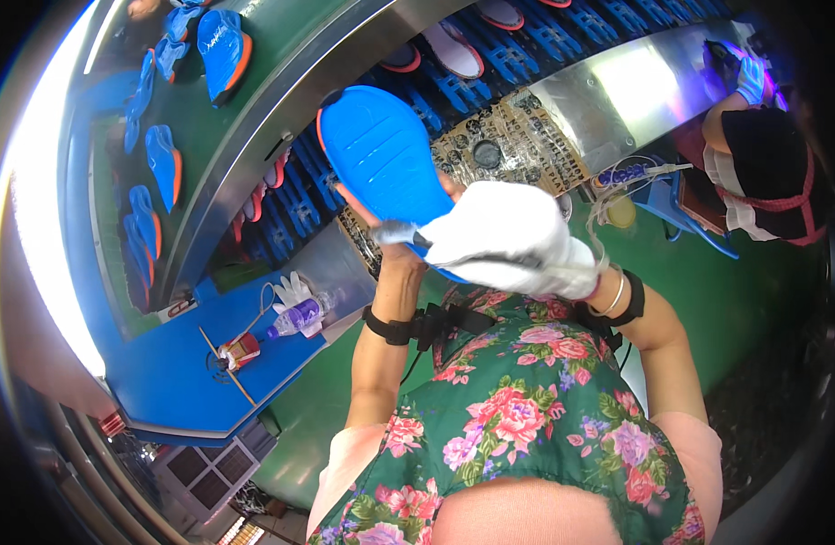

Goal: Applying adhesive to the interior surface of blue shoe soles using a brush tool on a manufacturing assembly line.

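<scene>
A blue shoe sole [377, 150] with an orange edge is held up in front of me, its ridged, hollowed face toward the camera. My bare left hand [397, 257] grips it from beneath, with fingertips showing at both sides. A white glove covers my right hand [504, 232], which is closed on a slim, dark-handled tool that looks like a brush [401, 233]. Motion blurs the tool, and its pale tip lies over the sole's lower left edge. The sole's lower end is partly hidden behind the glove.
Beyond the sole runs a conveyor with blue racks [513, 59] carrying shoe parts. Blue-and-orange soles [224, 54] appear in the glass panel at left. A blue table [177, 391] bears a purple-labelled bottle [299, 315] and a white glove [295, 291]. A co-worker [767, 168] works at right.
</scene>
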{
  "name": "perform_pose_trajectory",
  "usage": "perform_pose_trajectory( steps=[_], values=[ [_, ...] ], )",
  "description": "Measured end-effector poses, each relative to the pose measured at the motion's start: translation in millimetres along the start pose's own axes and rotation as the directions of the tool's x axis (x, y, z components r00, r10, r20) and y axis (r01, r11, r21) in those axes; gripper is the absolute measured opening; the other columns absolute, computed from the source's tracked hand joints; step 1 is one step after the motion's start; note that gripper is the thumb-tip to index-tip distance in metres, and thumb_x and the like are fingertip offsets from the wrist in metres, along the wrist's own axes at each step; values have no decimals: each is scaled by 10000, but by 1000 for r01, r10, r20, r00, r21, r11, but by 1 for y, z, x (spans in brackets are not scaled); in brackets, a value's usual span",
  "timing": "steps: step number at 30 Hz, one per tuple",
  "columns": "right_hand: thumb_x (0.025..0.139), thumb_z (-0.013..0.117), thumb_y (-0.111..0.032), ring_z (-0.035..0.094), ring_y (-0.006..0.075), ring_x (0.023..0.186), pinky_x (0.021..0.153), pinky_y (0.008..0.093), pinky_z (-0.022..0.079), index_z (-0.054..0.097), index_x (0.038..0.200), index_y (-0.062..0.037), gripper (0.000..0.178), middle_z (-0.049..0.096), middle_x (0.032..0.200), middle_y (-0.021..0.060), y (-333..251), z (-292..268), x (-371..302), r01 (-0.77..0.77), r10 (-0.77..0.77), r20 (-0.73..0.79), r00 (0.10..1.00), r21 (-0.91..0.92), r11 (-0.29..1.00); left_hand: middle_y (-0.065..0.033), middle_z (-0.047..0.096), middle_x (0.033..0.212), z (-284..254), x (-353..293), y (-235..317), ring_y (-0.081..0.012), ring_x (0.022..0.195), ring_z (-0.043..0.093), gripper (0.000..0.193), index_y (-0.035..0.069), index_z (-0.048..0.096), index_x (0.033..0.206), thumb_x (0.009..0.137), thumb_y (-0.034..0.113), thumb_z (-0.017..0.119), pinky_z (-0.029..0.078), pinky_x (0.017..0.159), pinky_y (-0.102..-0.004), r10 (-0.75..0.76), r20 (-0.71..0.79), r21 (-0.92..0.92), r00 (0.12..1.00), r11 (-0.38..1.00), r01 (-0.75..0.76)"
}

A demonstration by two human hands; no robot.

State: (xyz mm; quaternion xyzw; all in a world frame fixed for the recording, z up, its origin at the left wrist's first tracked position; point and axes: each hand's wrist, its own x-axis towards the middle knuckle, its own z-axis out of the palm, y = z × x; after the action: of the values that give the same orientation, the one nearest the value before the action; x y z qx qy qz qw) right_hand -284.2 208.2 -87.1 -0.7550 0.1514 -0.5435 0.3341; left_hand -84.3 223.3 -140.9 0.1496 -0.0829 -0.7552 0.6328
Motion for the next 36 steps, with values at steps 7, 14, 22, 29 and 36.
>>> perform_pose_trajectory(
  steps=[7, 14, 22, 29, 36],
  values=[
    [806, 793, -106, 707, 267, 876, 756, 380, 576, 776, 1089, -141, 286, 761, 1056, 72, 5, 12, -10, 88, -83, 38, 996, -199, 976, -210, 659, 880, -2, 10, 8, -351, 773, 647, 1162, -16, 531, 1226, 754, 1011, 265, 533, 751, -474, 21, 30, 363, 999, 931, -31],
    [810, 794, -113, 711, 265, 831, 757, 384, 574, 767, 1027, -113, 219, 762, 1014, 64, 9, 3, -7, -91, 91, 8, 996, -7, 996, -169, 643, 851, 0, 19, 17, -315, 776, 615, 1174, -25, 577, 1129, 726, 1027, 247, 516, 774, -473, 134, 68, 118, 989, 983, -141],
    [778, 806, -60, 714, 256, 825, 736, 359, 576, 782, 1011, -119, 241, 765, 1015, 84, -4, 4, -15, -79, 74, 81, 994, 59, 995, -158, 633, 838, -2, 28, 20, -303, 757, 600, 1135, 14, 567, 1153, 733, 1021, 258, 495, 761, -456, 117, 102, 88, 988, 988, -126],
    [803, 787, -80, 704, 273, 874, 759, 366, 573, 773, 1076, -121, 276, 759, 1082, 95, -2, 9, -30, 17, -8, 138, 990, -61, 998, -175, 637, 897, -1, 36, 31, -307, 746, 589, 1110, 40, 572, 1196, 747, 1010, 270, 487, 740, -455, -87, 95, 217, 992, 974, 64],
    [781, 780, -71, 693, 282, 835, 709, 381, 580, 746, 1079, -114, 303, 752, 1066, 81, 4, 1, -32, 41, -32, 112, 993, -76, 996, -212, 674, 1036, -3, 40, 43, -371, 831, 699, 1204, -3, 494, 1420, 766, 983, 273, 598, 716, -468, -380, 141, 295, 914, 897, 328]
  ],
)
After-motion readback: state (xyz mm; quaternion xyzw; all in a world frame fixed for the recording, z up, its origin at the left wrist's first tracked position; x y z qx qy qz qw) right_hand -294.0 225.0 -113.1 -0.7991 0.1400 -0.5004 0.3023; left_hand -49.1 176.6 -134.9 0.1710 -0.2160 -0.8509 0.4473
